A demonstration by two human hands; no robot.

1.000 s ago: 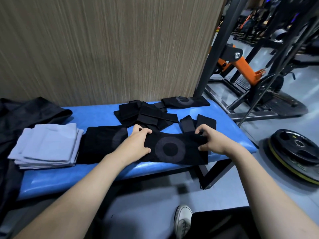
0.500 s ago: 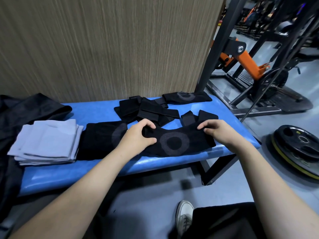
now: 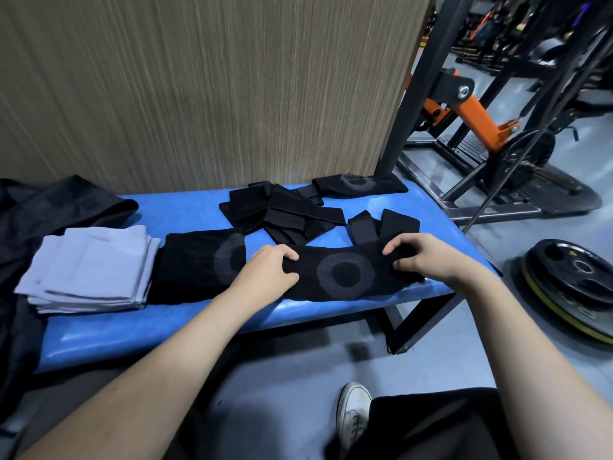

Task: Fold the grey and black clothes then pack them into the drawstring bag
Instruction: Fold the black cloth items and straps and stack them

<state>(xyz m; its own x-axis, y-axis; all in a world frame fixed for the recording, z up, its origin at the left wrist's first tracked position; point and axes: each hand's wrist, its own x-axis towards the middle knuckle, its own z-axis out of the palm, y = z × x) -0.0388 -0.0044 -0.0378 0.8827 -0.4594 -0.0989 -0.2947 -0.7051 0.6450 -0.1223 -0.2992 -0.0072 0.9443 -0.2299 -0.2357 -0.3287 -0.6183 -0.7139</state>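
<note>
Hands, left (image 3: 272,272) and right (image 3: 428,260), are pinching the black cloth (image 3: 345,277) at the worktop (image 3: 185,210) front edge; loosening risks it sliding floorward.

One blue bench (image 3: 185,327) holds one stack of grey cloths (image 3: 89,267) and four black garments. Two hands work there. Two weight plates lie on the floor.

folded stack (image 3: 89,267) left of garment (image 3: 345,277) on bench (image 3: 185,210)
</note>
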